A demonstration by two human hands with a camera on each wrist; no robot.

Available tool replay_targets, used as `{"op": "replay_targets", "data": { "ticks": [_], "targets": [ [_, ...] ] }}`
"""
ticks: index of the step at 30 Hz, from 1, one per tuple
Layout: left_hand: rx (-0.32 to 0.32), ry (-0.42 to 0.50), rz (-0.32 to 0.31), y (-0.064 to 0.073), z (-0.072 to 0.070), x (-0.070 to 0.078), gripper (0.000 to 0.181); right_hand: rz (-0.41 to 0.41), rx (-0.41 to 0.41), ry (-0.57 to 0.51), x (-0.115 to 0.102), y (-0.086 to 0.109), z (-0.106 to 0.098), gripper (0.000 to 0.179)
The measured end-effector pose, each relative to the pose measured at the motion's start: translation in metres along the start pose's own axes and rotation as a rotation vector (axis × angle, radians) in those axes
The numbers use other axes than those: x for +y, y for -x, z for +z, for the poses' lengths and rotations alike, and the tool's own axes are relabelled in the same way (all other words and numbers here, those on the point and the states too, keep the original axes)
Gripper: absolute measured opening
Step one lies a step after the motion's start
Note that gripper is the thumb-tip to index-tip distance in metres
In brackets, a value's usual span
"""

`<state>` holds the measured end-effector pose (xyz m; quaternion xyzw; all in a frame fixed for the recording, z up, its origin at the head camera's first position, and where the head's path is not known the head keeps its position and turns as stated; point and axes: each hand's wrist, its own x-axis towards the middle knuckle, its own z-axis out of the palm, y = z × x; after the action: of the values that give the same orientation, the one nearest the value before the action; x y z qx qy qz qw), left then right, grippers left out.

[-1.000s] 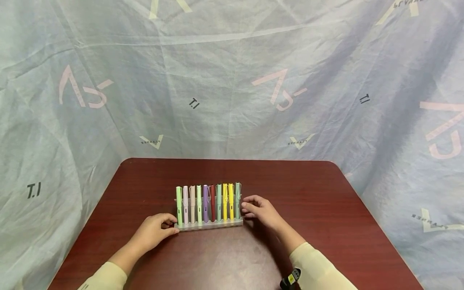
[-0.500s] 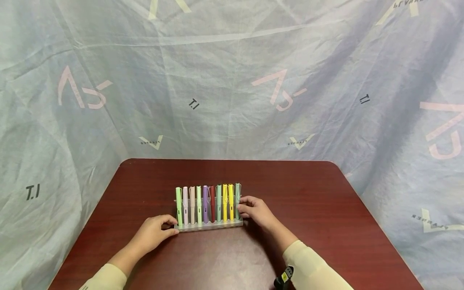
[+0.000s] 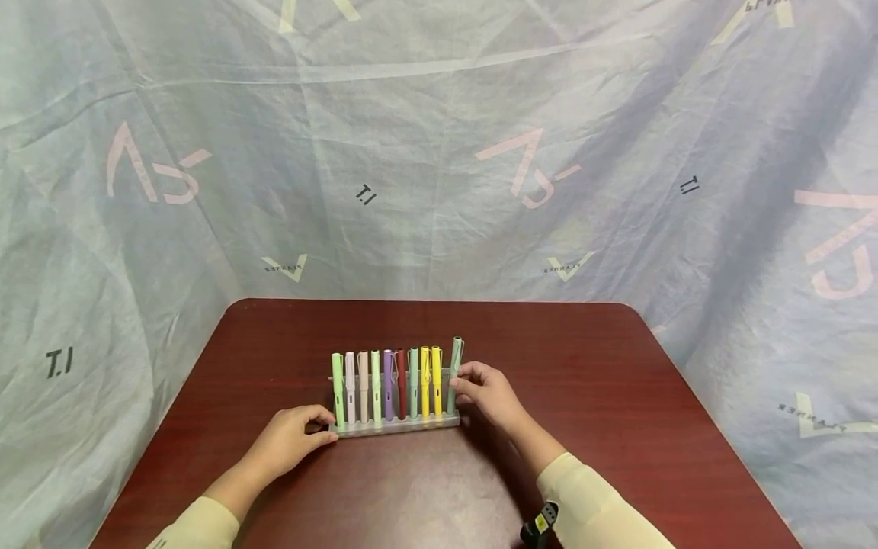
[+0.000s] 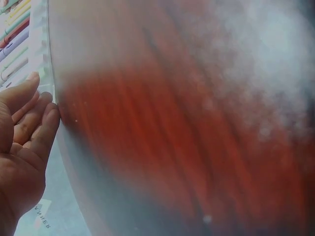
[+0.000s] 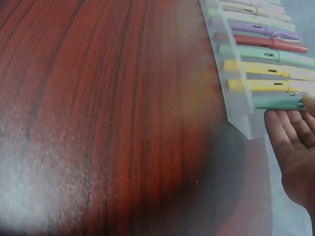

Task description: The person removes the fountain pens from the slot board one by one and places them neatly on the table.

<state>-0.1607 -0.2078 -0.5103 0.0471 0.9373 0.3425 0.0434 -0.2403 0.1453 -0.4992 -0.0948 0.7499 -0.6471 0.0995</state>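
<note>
Downward head view, wrist close-ups, shared pens [image 3: 389, 385]

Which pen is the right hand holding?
The grey-green pen at the right end, beside the yellow pens. Only it is gripped by the right hand, and its top sits highest in the head view.

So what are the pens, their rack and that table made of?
Pens: likely smooth plastic, judging by their even, solid colours, though painted metal is possible.
Rack: probably clear plastic such as acrylic; the yellow pen ends show through its wall.
Table: wood or wood-look laminate with some gloss; it shows streaky grain and reflected glare.
</note>
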Motion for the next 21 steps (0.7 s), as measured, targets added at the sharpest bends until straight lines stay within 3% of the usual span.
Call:
{"op": "replay_targets", "data": {
  "ticks": [8, 21],
  "targets": [
    [0.014, -0.03, 0.021, 0.0, -0.001, 0.0, 0.015, 0.0, -0.009, -0.03, -0.022, 0.008, -0.015, 0.021],
    [0.002, -0.044, 0.016, -0.001, -0.001, 0.0, 0.015, 0.124, -0.039, 0.062, 0.009, -0.001, -0.029, 0.023]
  ]
}}
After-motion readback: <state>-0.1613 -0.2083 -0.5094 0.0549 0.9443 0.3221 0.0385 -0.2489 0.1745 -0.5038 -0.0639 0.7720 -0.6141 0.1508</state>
